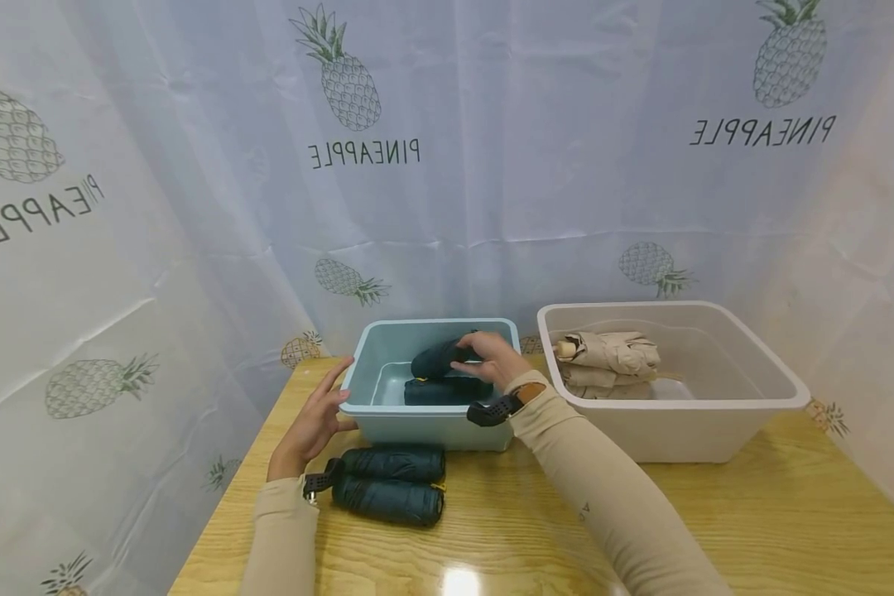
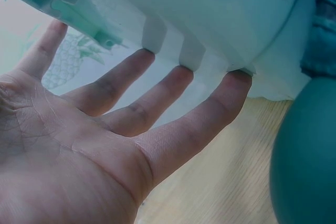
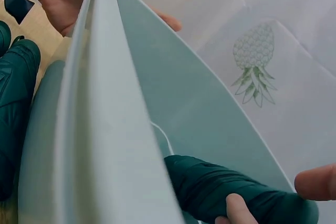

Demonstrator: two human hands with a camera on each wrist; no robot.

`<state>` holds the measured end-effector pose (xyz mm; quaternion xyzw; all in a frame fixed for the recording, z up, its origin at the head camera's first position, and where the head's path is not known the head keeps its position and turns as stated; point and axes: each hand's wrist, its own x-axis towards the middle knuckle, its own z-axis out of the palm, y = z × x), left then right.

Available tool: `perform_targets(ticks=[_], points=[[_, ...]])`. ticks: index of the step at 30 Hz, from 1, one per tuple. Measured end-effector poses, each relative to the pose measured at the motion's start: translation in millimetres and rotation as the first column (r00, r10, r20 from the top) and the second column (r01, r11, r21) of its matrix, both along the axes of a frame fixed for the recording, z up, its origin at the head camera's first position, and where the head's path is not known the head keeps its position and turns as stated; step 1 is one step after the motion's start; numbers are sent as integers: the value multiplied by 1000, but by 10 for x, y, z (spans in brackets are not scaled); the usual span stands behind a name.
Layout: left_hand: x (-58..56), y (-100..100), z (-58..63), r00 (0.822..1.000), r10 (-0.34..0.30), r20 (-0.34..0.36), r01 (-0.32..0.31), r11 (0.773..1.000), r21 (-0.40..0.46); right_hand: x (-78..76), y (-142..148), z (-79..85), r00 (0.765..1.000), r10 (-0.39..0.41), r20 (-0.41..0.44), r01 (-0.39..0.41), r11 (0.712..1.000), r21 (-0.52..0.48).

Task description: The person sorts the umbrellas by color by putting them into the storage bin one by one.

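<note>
A light blue bin (image 1: 432, 424) stands on the table. Inside its left rim corner, my left hand (image 1: 314, 426) is spread, its fairly straight fingers (image 2: 202, 114) touching the bin's outer wall and its thumb at the rim. My right hand (image 1: 494, 358) reaches into the bin and pinches a dark green folded umbrella (image 3: 226, 187) between thumb and fingers. This umbrella lies tilted over another dark folded umbrella (image 1: 443, 391) on the bin's floor. Two more dark folded umbrellas, a rear one (image 1: 395, 463) and a front one (image 1: 387, 499), lie side by side before the bin.
A larger beige bin (image 1: 678, 430) stands right of the blue one, with beige folded umbrellas (image 1: 618, 354) at its left side. The wooden table (image 1: 507, 530) shows in front. A pineapple-print curtain (image 1: 484, 190) hangs close behind and at the sides.
</note>
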<state>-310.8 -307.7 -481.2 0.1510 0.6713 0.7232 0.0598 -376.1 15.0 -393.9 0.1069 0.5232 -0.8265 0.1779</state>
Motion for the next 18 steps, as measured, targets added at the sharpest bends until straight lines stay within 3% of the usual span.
perform_targets(ticks=[8,18], points=[[17,1,10,1000,-3,-1,3,1000,-14,34,106,61,1000,-14,-9,15,1000,25],[20,-4,5,1000,-8,-4,8,1000,-22,193,225,180,997,77,-28,-74,991,108]])
